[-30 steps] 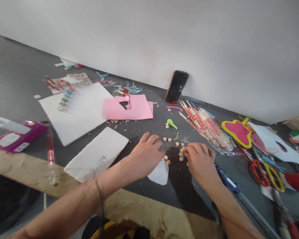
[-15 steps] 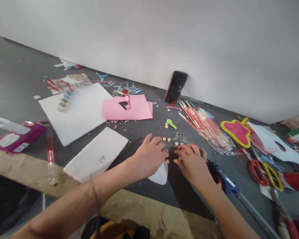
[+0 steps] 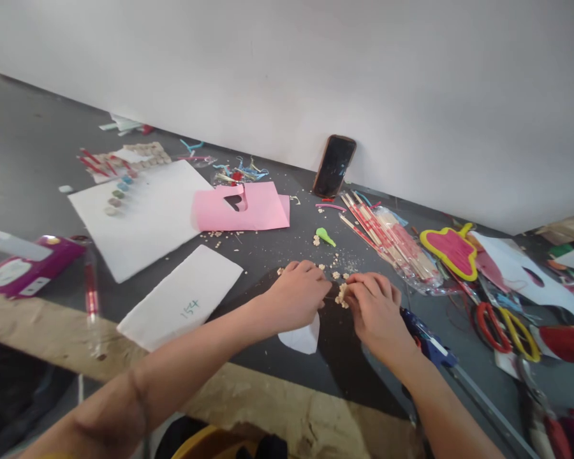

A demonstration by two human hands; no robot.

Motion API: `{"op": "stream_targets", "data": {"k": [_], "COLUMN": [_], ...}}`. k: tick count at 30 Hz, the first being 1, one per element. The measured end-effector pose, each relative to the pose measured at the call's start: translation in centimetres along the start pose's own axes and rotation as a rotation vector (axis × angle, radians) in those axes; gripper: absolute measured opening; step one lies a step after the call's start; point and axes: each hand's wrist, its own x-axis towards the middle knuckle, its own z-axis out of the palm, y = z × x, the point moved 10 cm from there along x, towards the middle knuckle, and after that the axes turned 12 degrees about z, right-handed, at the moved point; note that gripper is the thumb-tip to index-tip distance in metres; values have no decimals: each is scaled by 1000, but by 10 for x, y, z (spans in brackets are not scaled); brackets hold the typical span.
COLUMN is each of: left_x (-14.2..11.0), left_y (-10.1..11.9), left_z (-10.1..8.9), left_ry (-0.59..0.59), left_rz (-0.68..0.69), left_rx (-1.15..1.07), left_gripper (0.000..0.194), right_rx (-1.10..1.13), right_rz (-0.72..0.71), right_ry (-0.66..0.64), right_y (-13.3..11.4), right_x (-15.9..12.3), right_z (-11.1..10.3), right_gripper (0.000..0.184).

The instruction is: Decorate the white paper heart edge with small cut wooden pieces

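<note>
Several small, pale flower-shaped pieces point(image 3: 341, 296) lie clustered on the dark tabletop between my hands. My right hand point(image 3: 375, 309) is curled down beside this cluster, its fingertips closed against the pieces. To the left, my left hand point(image 3: 300, 290) has its fingers bent and held together, tips near the table; whatever is under them is hidden. Below its wrist a cut piece of white paper point(image 3: 300, 336) shows, partly covered. A bright green curved piece point(image 3: 325, 236) lies farther up, with crumbs and more pale bits around it.
A white foam block point(image 3: 182, 296) marked 154 and pink paper point(image 3: 243, 207) lie left. A phone point(image 3: 335, 166) leans on the wall. Rightward are packaged sticks point(image 3: 404, 245), a blue glue gun point(image 3: 428, 341), scissors point(image 3: 492, 326) and a pink-yellow shape point(image 3: 452, 252). A purple device point(image 3: 33, 264) sits far left.
My left hand has shifted slightly right and its fingers have drawn together. The right fingers have closed in, and the pale pieces now sit bunched beside them. The view has shifted slightly.
</note>
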Motion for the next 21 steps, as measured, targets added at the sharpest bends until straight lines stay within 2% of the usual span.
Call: {"op": "stream_targets", "data": {"k": [3, 6, 11, 15, 17, 19, 21], "left_x": [13, 25, 30, 31, 31, 31, 30], "left_y": [3, 7, 6, 4, 1, -3, -9], "left_z": [-1, -7, -9, -1, 2, 4, 6], "left_ry": [22, 59, 99, 88, 105, 131, 145], "left_rz": [42, 88, 80, 75, 80, 70, 53], "left_rx": [-203, -365, -509, -538, -558, -581, -600], "left_gripper": [21, 14, 10, 11, 12, 11, 11], "right_rx": [65, 152, 453, 936, 1082, 1094, 1051], "right_rz": [12, 10, 56, 274, 339, 366, 403], "right_ry": [-3, 12, 93, -120, -166, -102, 63], "right_y": [1, -2, 3, 20, 26, 36, 54], "right_x": [1, 1, 2, 2, -1, -3, -8], "right_z": [-6, -12, -33, -20, -19, -30, -52], "right_gripper": [11, 11, 14, 20, 22, 22, 20]}}
